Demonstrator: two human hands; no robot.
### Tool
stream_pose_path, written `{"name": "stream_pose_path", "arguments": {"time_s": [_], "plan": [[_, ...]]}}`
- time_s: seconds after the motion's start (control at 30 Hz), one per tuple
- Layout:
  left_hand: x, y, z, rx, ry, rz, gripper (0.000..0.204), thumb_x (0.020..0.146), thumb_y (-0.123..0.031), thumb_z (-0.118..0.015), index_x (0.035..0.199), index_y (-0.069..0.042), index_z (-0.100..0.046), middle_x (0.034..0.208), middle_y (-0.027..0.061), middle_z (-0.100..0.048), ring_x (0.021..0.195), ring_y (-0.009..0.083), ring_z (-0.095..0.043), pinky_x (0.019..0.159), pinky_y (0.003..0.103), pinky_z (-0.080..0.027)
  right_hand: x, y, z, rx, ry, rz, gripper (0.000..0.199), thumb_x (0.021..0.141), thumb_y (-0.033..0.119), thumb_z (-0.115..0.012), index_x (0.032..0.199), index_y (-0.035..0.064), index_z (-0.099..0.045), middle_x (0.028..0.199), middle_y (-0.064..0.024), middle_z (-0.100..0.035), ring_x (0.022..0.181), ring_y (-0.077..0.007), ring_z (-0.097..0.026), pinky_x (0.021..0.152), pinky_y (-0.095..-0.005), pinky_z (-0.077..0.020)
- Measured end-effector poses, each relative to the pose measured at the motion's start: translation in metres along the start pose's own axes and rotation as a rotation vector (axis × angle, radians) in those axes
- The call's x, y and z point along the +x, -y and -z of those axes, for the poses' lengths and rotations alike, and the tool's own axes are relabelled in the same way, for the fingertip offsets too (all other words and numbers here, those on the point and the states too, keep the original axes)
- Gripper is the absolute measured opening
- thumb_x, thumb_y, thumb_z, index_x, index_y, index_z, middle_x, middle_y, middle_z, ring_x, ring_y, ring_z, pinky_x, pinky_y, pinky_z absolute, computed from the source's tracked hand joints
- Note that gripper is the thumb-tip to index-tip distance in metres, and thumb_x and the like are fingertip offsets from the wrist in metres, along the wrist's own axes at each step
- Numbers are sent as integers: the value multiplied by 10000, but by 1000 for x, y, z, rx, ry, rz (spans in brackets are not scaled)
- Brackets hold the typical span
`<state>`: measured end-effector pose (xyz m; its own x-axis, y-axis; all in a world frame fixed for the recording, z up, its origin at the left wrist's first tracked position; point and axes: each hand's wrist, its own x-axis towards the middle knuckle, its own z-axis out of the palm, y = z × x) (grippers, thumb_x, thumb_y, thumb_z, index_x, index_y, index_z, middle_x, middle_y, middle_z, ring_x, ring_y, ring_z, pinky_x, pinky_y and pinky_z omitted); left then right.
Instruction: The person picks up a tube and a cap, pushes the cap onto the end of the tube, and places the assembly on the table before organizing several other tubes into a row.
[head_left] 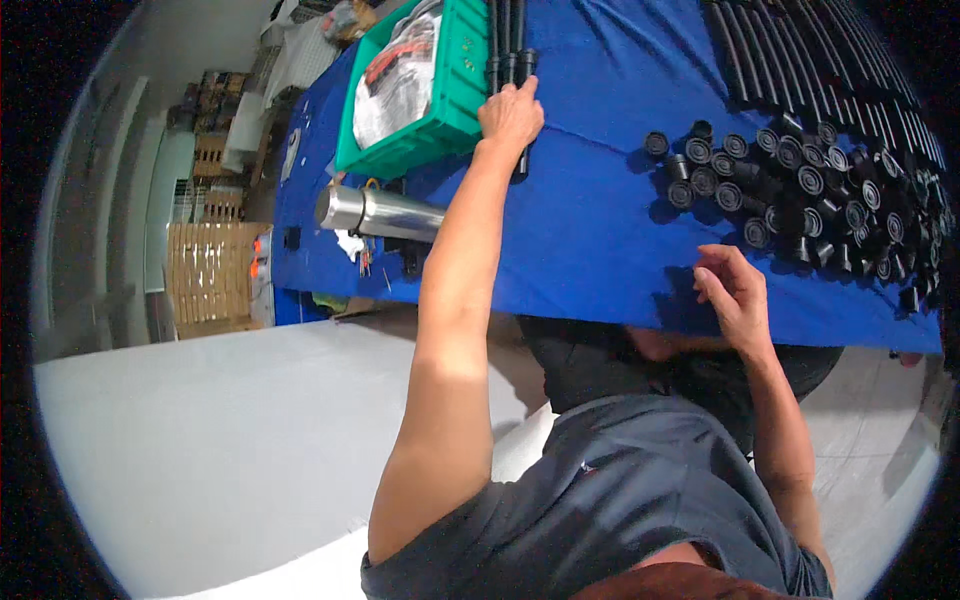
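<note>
My left hand (512,115) is stretched far forward over the blue-covered table, its fingers closed round a black rod (521,165) whose lower end sticks out below the palm. A wider black collar on this rod shows just beyond the fingertips. Right alongside lie more black rods (506,45) of the same sort, pointing away from me. My right hand (735,295) hovers by the table's near edge, half curled, with a gap between thumb and forefinger and nothing visible in it. Nearest to it is a spread of round black caps (757,233) with ringed ends.
A green crate (465,90) holding clear plastic bags stands left of my left hand. A steel flask (385,213) lies on its side nearer me, with small tools by it. Many thin black rods (800,60) lie in rows at the far right. Blue cloth (600,200) covers the table.
</note>
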<state>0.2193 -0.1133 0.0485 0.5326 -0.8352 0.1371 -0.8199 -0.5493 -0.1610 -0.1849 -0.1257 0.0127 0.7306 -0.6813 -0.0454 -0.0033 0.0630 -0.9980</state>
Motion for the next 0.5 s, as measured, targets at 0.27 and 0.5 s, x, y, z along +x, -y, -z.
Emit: {"name": "stream_pose_path", "arguments": {"time_s": [0.27,0.5], "plan": [[-28,1,15,-197,-313,-61,414,890,-396,-633,1224,-150,-642,993,164,-680,929,365,-665,763,476,-533,2,1,-1,-51,20,27,250,903,114,-679,1116,-5,-626,889,-78,-678,781,-115,-620,701,-280,-513],[-79,-78,35,-722,-203,-202,321,840,-135,-712,1151,-63,-683,914,104,-667,719,200,-632,628,308,-513,0,4,10,-104,17,44,253,903,151,-682,1095,-3,-628,885,-121,-680,785,-168,-659,696,-309,-530]]}}
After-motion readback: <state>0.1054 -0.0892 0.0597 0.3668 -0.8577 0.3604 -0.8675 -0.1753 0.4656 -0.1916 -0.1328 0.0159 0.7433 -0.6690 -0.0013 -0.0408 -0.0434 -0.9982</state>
